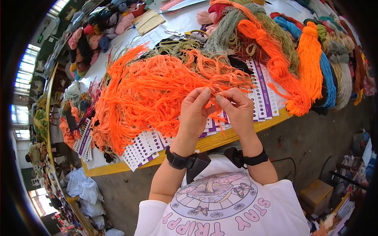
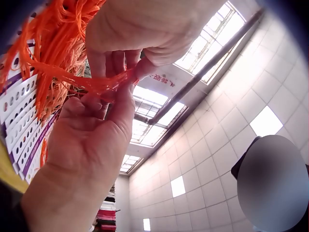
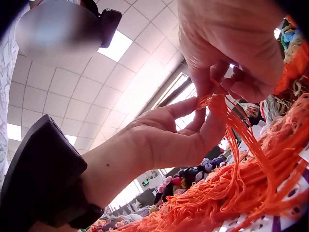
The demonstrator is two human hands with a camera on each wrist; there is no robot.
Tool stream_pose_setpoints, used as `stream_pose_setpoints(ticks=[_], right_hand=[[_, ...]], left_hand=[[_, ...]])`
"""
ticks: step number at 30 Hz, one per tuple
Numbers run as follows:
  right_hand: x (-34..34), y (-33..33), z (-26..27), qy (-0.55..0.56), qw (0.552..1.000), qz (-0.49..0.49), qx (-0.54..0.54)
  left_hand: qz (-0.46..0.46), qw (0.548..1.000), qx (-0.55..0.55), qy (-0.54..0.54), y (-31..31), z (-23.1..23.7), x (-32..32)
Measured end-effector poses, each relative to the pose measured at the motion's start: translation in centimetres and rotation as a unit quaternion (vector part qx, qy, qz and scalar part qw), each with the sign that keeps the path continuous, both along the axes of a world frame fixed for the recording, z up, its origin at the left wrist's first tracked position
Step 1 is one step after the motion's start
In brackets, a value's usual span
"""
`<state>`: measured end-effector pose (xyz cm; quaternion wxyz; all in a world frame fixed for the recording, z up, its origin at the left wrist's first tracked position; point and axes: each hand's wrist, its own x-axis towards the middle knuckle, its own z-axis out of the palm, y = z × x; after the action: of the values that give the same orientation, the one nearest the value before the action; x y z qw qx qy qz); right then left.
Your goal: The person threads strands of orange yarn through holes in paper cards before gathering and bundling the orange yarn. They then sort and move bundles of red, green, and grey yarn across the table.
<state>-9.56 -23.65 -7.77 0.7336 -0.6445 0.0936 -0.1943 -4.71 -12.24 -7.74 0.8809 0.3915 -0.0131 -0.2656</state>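
Above the front of the table my left hand (image 1: 193,112) and right hand (image 1: 238,112) are close together, fingertips nearly meeting. Both pinch a bundle of orange yarn strands (image 2: 79,82) between thumb and fingers. In the right wrist view the strands (image 3: 236,135) fall from the fingertips toward the heap. Behind the hands spreads a big loose pile of orange yarn (image 1: 153,84), some of it paler. A few loose ends dangle below the fingers. Where the strands pass between the fingertips, the fingers partly hide them.
White cards with punched holes and purple strips (image 1: 143,147) lie along the table's yellow edge (image 1: 110,169). Orange skeins (image 1: 309,59), blue skeins (image 1: 330,84) and grey-green yarn (image 1: 224,31) lie to the right. Yellow-handled scissors (image 1: 195,33) and a paper pad (image 1: 149,21) lie farther back.
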Motion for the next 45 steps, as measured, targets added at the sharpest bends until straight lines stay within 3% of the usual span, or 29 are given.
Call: stream_pose_setpoints(ticks=[4,10,13,16,19,24,31,33,34,37,38,39,41,43,44,45], right_hand=[[-0.1,-0.2,-0.1,0.005,1.000,-0.003,-0.023],[0.1,-0.1,0.0,0.028,0.999,-0.015,0.041],[-0.3,-0.7,0.5,0.051,0.994,0.030,-0.096],[-0.3,-0.7,0.2,0.067,0.995,0.022,-0.077],[-0.2,-0.7,0.4,0.066,0.994,0.031,0.087],[-0.1,-1.1,0.3,0.091,0.973,0.047,0.207],[0.0,-1.5,0.5,0.104,0.934,0.052,0.339],[0.1,-1.9,-0.4,0.084,0.990,0.025,0.107],[0.2,-2.3,-0.7,0.072,0.997,0.011,-0.011],[-0.4,-5.2,0.0,0.026,0.997,-0.001,0.068],[-1.0,-6.4,1.5,-0.017,0.984,-0.046,0.174],[-1.8,-7.8,2.6,-0.061,0.955,-0.090,0.276],[-5.8,-14.1,1.8,-0.179,0.824,-0.011,0.537],[-10.1,-20.5,0.4,-0.304,0.699,0.031,0.647],[-12.6,-23.3,0.5,-0.308,0.698,0.026,0.646],[-15.7,-26.7,-0.1,-0.284,0.727,-0.063,0.622]], left_hand=[[-0.003,1.000,-0.010,0.018,0.0,-0.1,0.0],[-0.015,1.000,-0.017,0.012,0.0,-0.2,0.2],[-0.017,1.000,-0.012,0.022,-0.1,-0.1,0.1],[-0.006,0.999,-0.006,0.043,-0.3,0.2,0.0],[-0.014,0.999,-0.006,0.048,-0.3,-0.2,0.2],[-0.021,0.998,0.061,-0.027,-0.3,-0.2,0.3],[-0.031,0.997,0.056,-0.041,-0.1,-0.3,0.9],[-0.018,0.996,0.077,-0.040,-0.3,0.3,0.9],[-0.035,0.999,-0.016,-0.003,-0.1,0.3,1.1],[-0.065,0.950,-0.292,0.090,2.5,0.5,3.0],[-0.058,0.916,-0.381,0.109,4.1,0.8,4.1],[-0.007,0.913,-0.394,0.105,6.2,1.1,5.3],[0.089,0.930,-0.351,0.071,12.2,0.5,8.3],[0.172,0.943,-0.280,0.045,19.7,-0.8,11.5],[0.228,0.957,-0.172,0.044,23.8,-1.2,13.0],[0.281,0.957,-0.062,0.040,28.1,-1.5,14.4]])
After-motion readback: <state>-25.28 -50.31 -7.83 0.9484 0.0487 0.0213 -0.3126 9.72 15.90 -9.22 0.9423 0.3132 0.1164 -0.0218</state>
